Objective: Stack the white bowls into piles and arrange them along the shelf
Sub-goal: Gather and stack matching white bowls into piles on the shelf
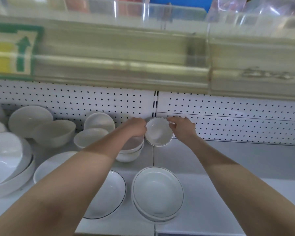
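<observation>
We grip a rimmed bowl (159, 131) with left hand (138, 126) at nine o'clock, right hand (183, 127) at three; lower it level onto the pile (132, 150).

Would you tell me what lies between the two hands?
In the head view, a small dark-rimmed bowl, tilted, held at its rim by the left hand and right hand.

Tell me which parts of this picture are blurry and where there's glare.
Head view: the upper shelf edge and green arrow sign are smeared by motion blur; the dark-rimmed small bowl held between the left hand and right hand stays fairly sharp; glare streaks the large bowl at left; wide-angle distortion bends the pegboard.
</observation>
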`<state>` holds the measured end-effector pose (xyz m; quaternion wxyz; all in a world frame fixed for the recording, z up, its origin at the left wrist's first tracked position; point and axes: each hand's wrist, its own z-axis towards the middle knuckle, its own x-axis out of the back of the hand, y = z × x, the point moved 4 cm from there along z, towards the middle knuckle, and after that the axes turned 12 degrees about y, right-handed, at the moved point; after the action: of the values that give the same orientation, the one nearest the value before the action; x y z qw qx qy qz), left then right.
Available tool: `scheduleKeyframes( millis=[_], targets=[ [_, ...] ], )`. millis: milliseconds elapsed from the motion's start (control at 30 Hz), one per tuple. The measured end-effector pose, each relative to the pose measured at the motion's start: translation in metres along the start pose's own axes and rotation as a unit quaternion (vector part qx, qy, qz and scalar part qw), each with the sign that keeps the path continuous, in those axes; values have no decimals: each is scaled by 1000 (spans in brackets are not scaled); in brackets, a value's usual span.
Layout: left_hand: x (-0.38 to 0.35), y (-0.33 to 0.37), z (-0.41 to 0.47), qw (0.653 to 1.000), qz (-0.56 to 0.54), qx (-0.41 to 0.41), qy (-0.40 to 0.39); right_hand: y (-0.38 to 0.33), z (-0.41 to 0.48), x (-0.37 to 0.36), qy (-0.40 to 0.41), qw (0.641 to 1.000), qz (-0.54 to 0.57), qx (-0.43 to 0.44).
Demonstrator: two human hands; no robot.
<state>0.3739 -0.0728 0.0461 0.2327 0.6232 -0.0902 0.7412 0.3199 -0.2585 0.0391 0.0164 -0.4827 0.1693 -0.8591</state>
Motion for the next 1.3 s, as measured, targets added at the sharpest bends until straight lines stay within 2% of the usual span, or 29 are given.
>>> scheduleKeyframes(
  millis=[133,267,467,567,633,767,867,1000,1300],
  targets=[
    [0,-4,3,1000,-24,14,7,0,0,-4,-8,999,25,-23],
    [1,-1,-7,1000,-24,14,-14,9,-4,-6,-97,993,45,-52],
    [5,17,-23,996,-13,7,-86,16,-12,4,-188,979,74,-18],
    [7,36,-32,996,56,-33,-59,19,-16,7,-203,976,74,-11],
    [7,42,-38,993,101,-61,-28,21,-19,6,-200,978,63,-7],
    [5,37,-54,989,135,-63,1,20,-21,4,-190,981,21,29],
    [-3,33,-65,988,143,-56,19,16,-21,10,-144,984,-47,96],
    [5,38,-84,987,134,-54,64,3,-20,29,-89,981,-69,159],
    [45,5,-138,983,113,35,138,-56,-25,54,2,963,-40,267]
  ],
)
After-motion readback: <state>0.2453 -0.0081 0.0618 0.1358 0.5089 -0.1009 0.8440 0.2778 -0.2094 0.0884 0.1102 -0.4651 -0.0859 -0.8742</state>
